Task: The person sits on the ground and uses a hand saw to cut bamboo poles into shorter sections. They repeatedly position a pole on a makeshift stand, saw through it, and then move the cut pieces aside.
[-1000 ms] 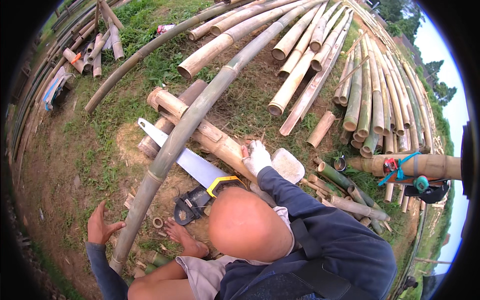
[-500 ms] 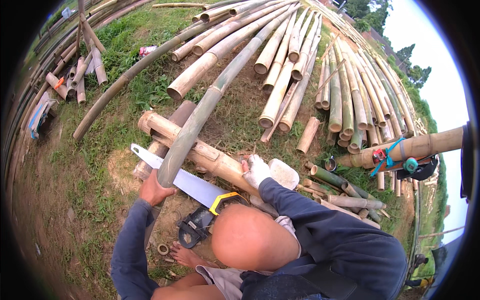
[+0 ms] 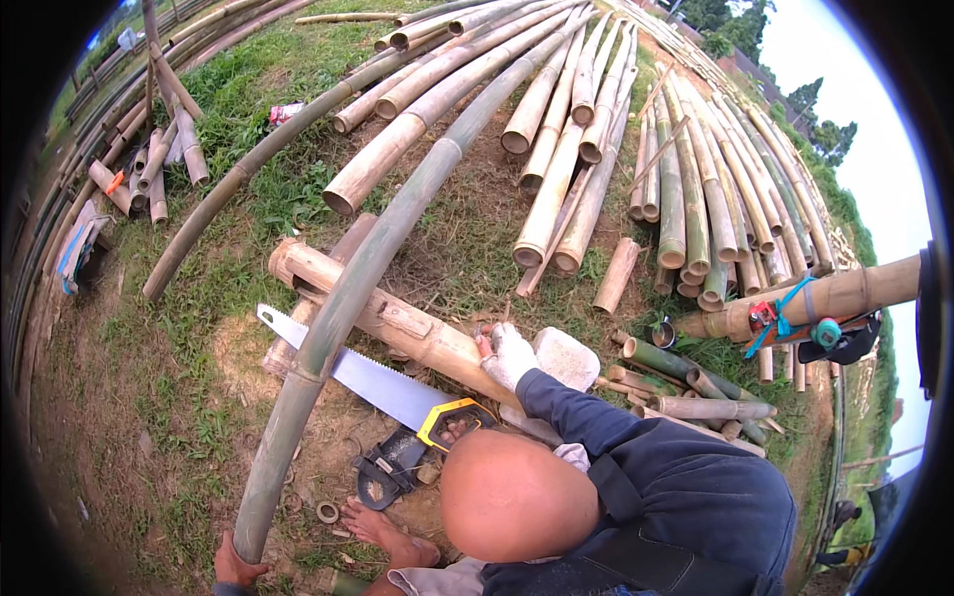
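My left hand [image 3: 237, 568] is closed round the near part of a long green bamboo pole [image 3: 343, 298], at the lower left. The pole slants away across a thick bamboo crosspiece [image 3: 397, 323], which rests on another bamboo log [image 3: 288, 348]. In a white glove with bare fingertips, my right hand [image 3: 510, 356] lies at the crosspiece's far edge. Its fingers are curled, and what they hold, if anything, is hidden. A handsaw [image 3: 383, 385] with a yellow and black handle lies between my hands, its blade passing beneath the pole. Neither hand touches it.
Beside my bare foot [image 3: 373, 526] lies a black sandal [image 3: 390, 467]. A white container [image 3: 566, 360] stands beyond my right hand. Short bamboo offcuts [image 3: 701, 397] lie at right, near a thick raised bamboo pole [image 3: 835, 293]. Stacked long poles [image 3: 686, 209] spread across the back.
My left hand has moved down and toward me along the green pole. The pole has shifted slightly away from me. My right hand and the saw have barely moved.
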`<state>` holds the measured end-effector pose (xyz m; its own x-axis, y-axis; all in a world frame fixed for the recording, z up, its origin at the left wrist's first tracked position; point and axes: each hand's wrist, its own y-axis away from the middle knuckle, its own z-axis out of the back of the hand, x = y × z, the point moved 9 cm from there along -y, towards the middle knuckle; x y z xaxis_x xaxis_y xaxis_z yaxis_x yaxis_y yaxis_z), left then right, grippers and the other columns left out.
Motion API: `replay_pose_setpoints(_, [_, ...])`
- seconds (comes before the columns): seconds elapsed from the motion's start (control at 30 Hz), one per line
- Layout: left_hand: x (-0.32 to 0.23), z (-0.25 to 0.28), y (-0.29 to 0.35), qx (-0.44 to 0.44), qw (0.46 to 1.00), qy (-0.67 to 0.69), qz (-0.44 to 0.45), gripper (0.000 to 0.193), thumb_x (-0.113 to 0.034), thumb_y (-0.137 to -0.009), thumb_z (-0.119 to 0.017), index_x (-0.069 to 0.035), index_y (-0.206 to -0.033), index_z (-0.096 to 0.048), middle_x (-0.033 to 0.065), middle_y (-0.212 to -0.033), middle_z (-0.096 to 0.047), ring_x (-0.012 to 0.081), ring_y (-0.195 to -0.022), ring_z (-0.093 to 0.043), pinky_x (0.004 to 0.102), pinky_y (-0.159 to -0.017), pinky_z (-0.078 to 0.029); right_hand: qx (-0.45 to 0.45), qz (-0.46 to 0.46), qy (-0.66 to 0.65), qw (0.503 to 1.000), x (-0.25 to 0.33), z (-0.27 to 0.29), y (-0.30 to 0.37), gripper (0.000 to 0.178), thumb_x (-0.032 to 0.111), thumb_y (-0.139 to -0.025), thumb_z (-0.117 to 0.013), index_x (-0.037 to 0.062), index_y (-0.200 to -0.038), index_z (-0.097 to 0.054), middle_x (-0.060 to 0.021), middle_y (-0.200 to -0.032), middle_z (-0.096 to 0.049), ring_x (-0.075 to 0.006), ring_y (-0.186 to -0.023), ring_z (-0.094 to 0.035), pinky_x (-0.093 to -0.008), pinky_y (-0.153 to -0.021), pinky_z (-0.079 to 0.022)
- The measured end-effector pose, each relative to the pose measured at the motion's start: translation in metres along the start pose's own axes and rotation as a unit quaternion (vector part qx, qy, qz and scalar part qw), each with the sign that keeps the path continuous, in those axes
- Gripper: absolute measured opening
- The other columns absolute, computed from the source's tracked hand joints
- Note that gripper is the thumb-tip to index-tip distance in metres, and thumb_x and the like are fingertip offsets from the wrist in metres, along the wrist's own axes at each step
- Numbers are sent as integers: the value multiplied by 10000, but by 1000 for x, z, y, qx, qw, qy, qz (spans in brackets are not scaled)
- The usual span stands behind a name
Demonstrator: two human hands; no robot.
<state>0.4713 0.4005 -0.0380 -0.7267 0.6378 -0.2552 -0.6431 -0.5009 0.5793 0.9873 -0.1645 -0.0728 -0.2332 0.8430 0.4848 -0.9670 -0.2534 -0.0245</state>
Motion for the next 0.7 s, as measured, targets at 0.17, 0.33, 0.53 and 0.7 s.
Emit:
replay_pose_setpoints(0.17, [72,-24,26,-75,992,66,82,1106,-289,-410,-1058,-11,-1337,-524,240,-1182,-704,440,-1121,-689,519,-964,-551,-63,-271,-369,887,-91,-15,-7,291,180,-1044,-588,75,-1315,-606,-111,-1138,-637,-277,-982,-707,-390,-819,-595])
replay_pose_setpoints(0.33, [0,9,28,-79,996,-49,9,1326,-388,-416,-1069,-29,-1530,-445,237,-1358,-585,439,-1288,-573,520,-1094,-485,-74,-314,-681,658,-141,10,-56,567,495,-1046,-652,97,-1429,-525,-134,-1365,-562,-303,-1194,-665,-489,-991,-548])
replay_pose_setpoints(0.53, [-212,64,-31,-179,956,46,-227,1182,-439,-601,-1015,-19,-1548,-445,233,-1344,-621,429,-1287,-588,511,-1108,-474,23,-329,-775,539,-111,24,-132,780,649,-1000,-648,65,-1488,-480,-111,-1377,-572,-261,-1163,-608,-498,-1099,-454])
replay_pose_setpoints(0.7, [-338,55,-96,-158,941,1,-298,1182,-484,-610,-1007,-34,-1549,-446,257,-1377,-625,450,-1239,-635,509,-1034,-522,-51,-264,-756,597,-99,107,-98,546,505,-987,-758,77,-1237,-529,-54,-950,-476,-171,-715,-502,-351,-610,-471])
